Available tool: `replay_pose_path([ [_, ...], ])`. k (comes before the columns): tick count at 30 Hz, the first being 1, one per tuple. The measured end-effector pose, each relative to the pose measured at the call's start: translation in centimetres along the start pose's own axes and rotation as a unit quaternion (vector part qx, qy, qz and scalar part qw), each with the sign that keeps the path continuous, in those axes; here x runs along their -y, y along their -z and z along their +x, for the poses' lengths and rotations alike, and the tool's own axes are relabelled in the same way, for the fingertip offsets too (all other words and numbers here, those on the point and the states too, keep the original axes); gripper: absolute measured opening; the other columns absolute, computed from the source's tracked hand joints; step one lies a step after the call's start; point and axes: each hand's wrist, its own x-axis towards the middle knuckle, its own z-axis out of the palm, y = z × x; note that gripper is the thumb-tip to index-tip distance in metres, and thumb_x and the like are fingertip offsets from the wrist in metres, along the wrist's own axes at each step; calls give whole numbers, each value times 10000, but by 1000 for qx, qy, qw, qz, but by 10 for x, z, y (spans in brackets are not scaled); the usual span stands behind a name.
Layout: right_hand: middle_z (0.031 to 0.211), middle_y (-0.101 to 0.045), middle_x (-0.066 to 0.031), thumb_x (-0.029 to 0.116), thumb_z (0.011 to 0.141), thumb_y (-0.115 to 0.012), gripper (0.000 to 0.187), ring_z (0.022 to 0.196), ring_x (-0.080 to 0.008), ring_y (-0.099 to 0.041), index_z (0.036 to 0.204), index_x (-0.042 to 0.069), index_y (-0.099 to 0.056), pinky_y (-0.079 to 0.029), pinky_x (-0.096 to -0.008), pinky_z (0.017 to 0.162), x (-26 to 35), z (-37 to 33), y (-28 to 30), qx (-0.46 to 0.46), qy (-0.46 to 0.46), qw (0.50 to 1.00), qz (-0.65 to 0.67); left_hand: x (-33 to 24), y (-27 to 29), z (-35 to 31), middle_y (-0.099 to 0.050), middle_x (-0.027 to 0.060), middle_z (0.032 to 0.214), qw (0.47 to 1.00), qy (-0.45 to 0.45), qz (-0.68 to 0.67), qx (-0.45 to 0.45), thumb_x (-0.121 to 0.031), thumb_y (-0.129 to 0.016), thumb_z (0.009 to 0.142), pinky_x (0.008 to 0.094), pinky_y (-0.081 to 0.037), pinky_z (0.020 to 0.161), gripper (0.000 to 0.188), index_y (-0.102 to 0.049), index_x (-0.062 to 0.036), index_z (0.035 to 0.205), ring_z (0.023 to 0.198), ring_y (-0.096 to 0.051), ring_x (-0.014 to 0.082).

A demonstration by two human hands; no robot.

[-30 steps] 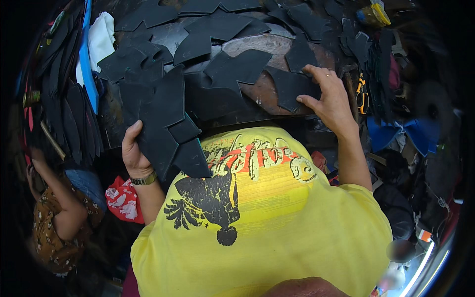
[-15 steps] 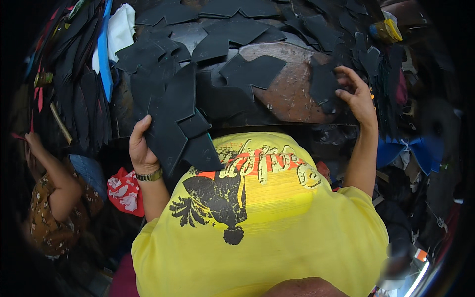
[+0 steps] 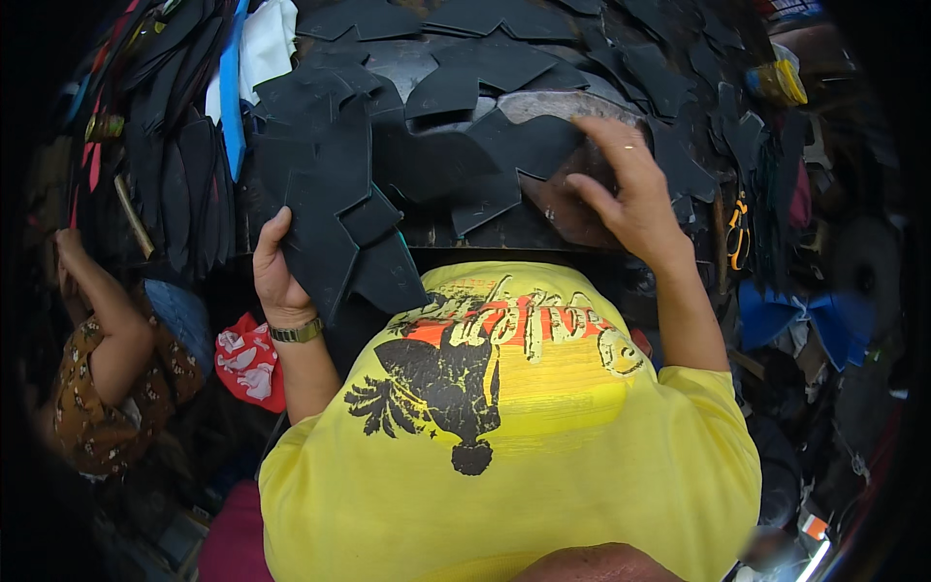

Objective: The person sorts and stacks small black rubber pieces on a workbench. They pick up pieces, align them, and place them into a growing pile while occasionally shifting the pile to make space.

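My left hand (image 3: 283, 276) grips the near-left edge of several flat black cut pieces (image 3: 335, 228), thumb on top and fingers hidden beneath. These pieces, with angular notches and a thin green edge, hang partly over the table's near edge. Above a wooden board (image 3: 572, 210), my right hand (image 3: 630, 189) is open, thumb and fingers apart. Its fingertips are at the right end of another notched black piece (image 3: 529, 145); whether they touch it is hard to tell. Another dark piece (image 3: 682, 160) lies right of the board.
More black pieces (image 3: 499, 63) cover the back of the table. Orange-handled scissors (image 3: 739, 233) hang at the right, near a yellow container (image 3: 779, 81). Long black strips (image 3: 184, 165), a blue strip (image 3: 233, 92) and white cloth (image 3: 267, 48) are left. Another person's arm (image 3: 116, 330) shows at far left.
My right hand has moved left, away from the dark piece at the right of the board, to the notched piece. My left hand keeps its grip. The view has shifted slightly.
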Motion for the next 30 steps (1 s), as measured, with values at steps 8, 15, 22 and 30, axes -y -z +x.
replay_pose_path([
  [8, 1218, -611, -167, 138, 793, -797, 580, 1109, -359, -582, 1323, 80, -570, -474, -421, 961, 23, 21, -31, 56, 14, 997, -50, -14, -5, -13, -659, 224, 1241, 998, -46, 6, -45, -179, -482, 1018, 450, -564, 964, 376, -568, 69, 1287, 1112, -680, 321],
  [15, 1036, -637, -157, 182, 818, -776, 522, 971, -347, -613, 1291, 96, -572, -516, -411, 811, 23, 38, -39, 25, -32, 999, 9, -13, 16, -13, -584, 242, 1355, 999, -35, -15, -18, -216, -435, 1045, 476, -521, 1033, 443, -488, 67, 1382, 1207, -622, 345],
  [22, 1279, -614, -125, -31, 798, -623, 535, 1198, -323, -556, 1310, 124, -596, -472, -420, 997, -30, 91, -28, -53, 100, 968, -225, -13, 12, -12, -624, 231, 1304, 999, -28, -14, -11, -198, -447, 1037, 461, -538, 1011, 404, -540, 65, 1330, 1176, -644, 336],
  [30, 1207, -649, -108, 45, 885, -562, 355, 1076, -311, -621, 1203, 144, -684, -502, -421, 917, -43, 100, -40, 15, 82, 978, -191, -9, 7, -9, -645, 235, 1267, 998, -36, -6, -50, -197, -464, 1028, 461, -554, 988, 386, -574, 67, 1286, 1140, -665, 335],
])
